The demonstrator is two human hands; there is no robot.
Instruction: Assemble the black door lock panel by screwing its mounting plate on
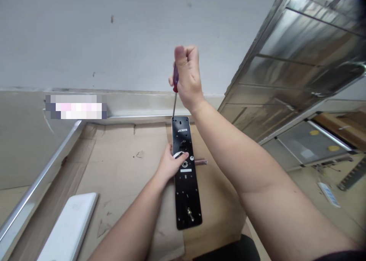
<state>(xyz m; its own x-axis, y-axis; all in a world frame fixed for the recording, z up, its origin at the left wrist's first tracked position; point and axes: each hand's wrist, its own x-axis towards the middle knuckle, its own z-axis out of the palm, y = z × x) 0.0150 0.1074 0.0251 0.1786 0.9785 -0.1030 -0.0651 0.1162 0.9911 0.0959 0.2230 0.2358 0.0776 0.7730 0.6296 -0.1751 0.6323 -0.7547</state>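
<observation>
A long black door lock panel (186, 200) lies lengthwise on cardboard, its underside with holes, small labels and a metal post facing up. My left hand (170, 162) is closed round its left edge near the middle, the thumb lying across the face by a white strip. From the panel's right side sticks out a copper-coloured handle (202, 161). My right hand (188, 76) is wrapped round the dark red grip of a screwdriver (175, 81), raised above the panel's far end. The screwdriver's shaft points down to the far left corner, where the tip seems to meet a hole; any screw there is too small to see.
Brown cardboard (120, 169) covers the bench, edged by a metal rail (42, 181). A white slab-like box (70, 224) lies at the near left. Behind stands a pale wall (137, 36); to the right are shiny metal panels (286, 58) and a power strip (328, 194) on the floor.
</observation>
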